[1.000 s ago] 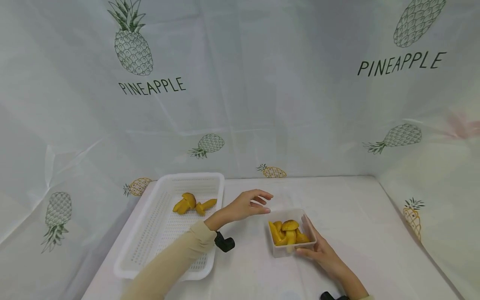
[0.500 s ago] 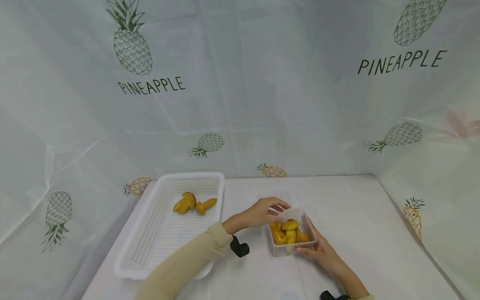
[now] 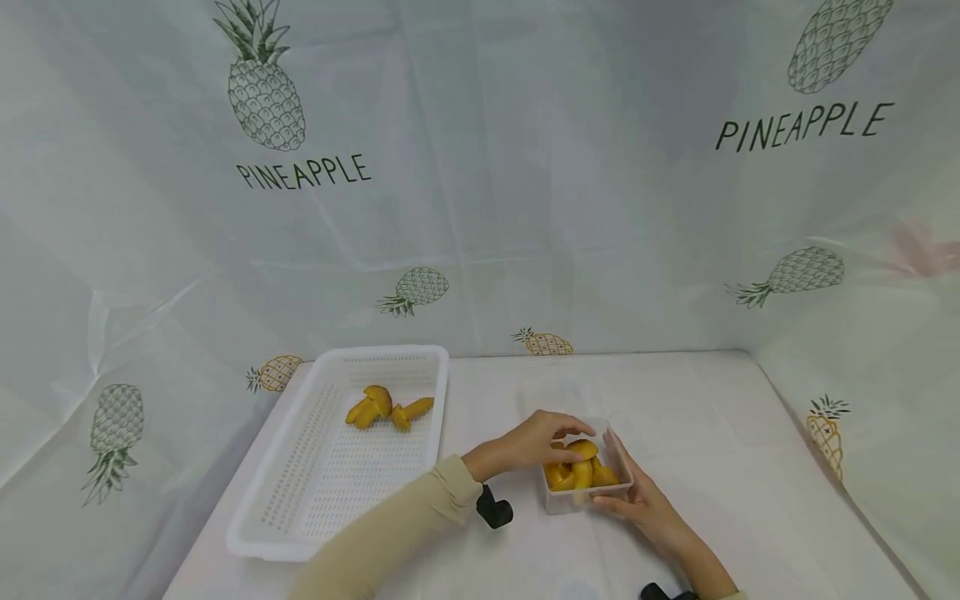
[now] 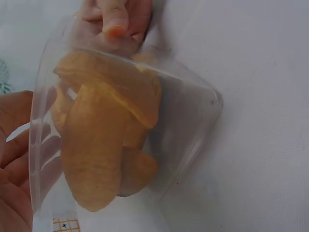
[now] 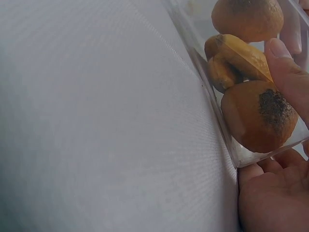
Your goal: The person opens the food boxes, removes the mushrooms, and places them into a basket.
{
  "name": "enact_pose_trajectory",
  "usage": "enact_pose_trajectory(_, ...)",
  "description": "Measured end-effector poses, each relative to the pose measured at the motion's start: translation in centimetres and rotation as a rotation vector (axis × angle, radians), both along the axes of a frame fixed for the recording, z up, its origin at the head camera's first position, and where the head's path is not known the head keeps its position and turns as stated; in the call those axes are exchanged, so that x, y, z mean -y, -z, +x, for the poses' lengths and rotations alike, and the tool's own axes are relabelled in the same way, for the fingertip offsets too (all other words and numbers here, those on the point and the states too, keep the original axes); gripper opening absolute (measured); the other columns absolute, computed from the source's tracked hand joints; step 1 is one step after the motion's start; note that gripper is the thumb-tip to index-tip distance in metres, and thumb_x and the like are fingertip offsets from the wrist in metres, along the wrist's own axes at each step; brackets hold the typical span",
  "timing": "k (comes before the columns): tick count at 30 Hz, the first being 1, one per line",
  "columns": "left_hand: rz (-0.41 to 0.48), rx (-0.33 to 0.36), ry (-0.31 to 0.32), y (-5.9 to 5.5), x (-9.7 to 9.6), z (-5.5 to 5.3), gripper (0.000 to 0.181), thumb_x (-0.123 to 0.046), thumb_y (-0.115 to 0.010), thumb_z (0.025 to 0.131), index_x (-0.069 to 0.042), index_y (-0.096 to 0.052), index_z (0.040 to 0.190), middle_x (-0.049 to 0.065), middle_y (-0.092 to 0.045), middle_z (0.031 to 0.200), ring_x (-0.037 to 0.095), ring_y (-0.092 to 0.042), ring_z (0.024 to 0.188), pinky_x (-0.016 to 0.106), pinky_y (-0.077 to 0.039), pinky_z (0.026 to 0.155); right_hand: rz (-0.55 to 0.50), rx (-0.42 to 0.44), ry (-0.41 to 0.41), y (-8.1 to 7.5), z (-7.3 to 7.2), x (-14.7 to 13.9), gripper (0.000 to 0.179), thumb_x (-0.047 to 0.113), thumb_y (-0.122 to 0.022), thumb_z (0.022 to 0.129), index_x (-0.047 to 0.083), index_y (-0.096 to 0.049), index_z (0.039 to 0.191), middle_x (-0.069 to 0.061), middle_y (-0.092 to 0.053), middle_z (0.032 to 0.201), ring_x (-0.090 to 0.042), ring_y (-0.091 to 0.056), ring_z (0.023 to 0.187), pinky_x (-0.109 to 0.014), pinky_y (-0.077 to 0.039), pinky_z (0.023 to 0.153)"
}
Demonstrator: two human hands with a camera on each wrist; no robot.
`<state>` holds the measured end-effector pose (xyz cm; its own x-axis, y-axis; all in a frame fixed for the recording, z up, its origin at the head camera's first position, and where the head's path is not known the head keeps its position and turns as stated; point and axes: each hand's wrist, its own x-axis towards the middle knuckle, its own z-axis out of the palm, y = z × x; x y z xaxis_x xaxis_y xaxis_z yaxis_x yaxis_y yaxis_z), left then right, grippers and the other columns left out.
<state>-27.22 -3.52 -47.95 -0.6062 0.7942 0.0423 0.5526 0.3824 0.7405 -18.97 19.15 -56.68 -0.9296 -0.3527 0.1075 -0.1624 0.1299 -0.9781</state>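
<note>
A clear plastic box [image 3: 561, 503] on the table holds several yellow-brown mushrooms [image 4: 99, 130]. My right hand [image 3: 654, 510] grips the box at its right side, thumb along the near wall. That thumb [image 5: 285, 60] shows over the wall in the right wrist view, close to a mushroom with a dark patch [image 5: 258, 116]. My left hand [image 3: 543, 437] reaches over the left rim, palm down and fingers gently bent. Its thumb and fingertips are right at the top mushroom cap [image 3: 587, 449], partly covering the mushrooms at left.
A white perforated tray [image 3: 258, 533] stands at the left of the table, with two mushrooms, one thick [image 3: 371, 406] and one slimmer [image 3: 412, 412], near its far right side. A pineapple-print curtain [image 3: 495, 183] rises behind the table [image 3: 720, 450].
My left hand has moved right from beside the box to over its mushrooms, and slightly down. The right hand and the box have stayed in place.
</note>
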Motion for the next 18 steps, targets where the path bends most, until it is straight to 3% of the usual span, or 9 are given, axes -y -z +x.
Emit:
enact_pose_trajectory(5,-0.063,-0.097,0.006,0.21,-0.27,-0.01,0.041,-0.019,-0.069,0.096,-0.009,-0.063,0.135,-0.001,-0.062,0.133,0.008,-0.056,0.122,0.016,-0.044,0.098,-0.016,0.009,0.002,-0.07,0.07,-0.03,0.1,0.003,-0.069,0.093,0.028,-0.002,0.162,-0.014,0.004,0.166,-0.044,0.011,0.146,-0.072,0.003,0.107)
enact_pose_trajectory(7,-0.092,-0.146,0.015,0.25,-0.37,-0.07,0.041,-0.02,-0.069,0.096,-0.009,-0.063,0.134,-0.001,-0.064,0.131,0.007,-0.058,0.119,0.014,-0.044,0.096,-0.009,0.027,0.007,-0.14,0.12,-0.05,0.1,0.004,-0.069,0.093,0.03,-0.002,0.162,-0.01,0.004,0.166,-0.041,0.01,0.147,-0.063,0.002,0.111)
enact_pose_trajectory(9,-0.121,-0.188,0.021,0.3,-0.48,-0.12,0.04,-0.021,-0.069,0.096,-0.009,-0.064,0.134,-0.002,-0.065,0.129,0.006,-0.059,0.115,0.013,-0.044,0.095,0.001,0.041,0.01,-0.2,0.17,-0.06,0.1,0.006,-0.07,0.093,0.032,-0.002,0.161,-0.008,0.003,0.166,-0.039,0.01,0.148,-0.042,-0.004,0.117)
enact_pose_trajectory(13,-0.158,-0.218,0.023,0.33,-0.64,-0.09,0.039,-0.022,-0.068,0.096,-0.009,-0.064,0.133,-0.003,-0.066,0.128,0.003,-0.059,0.113,0.012,-0.043,0.095,0.001,0.044,0.004,-0.17,0.16,-0.11,0.1,0.007,-0.07,0.093,0.031,-0.001,0.161,-0.007,0.004,0.166,-0.037,0.011,0.148,-0.009,-0.013,0.105)
enact_pose_trajectory(18,-0.197,-0.256,0.037,0.43,-0.79,0.04,0.039,-0.024,-0.066,0.098,-0.008,-0.064,0.133,-0.003,-0.065,0.129,0.001,-0.057,0.116,0.013,-0.042,0.098,-0.012,0.04,0.004,-0.12,0.14,-0.05,0.1,0.006,-0.07,0.093,0.031,-0.001,0.161,-0.008,0.005,0.166,-0.037,0.011,0.148,-0.003,-0.016,0.1)
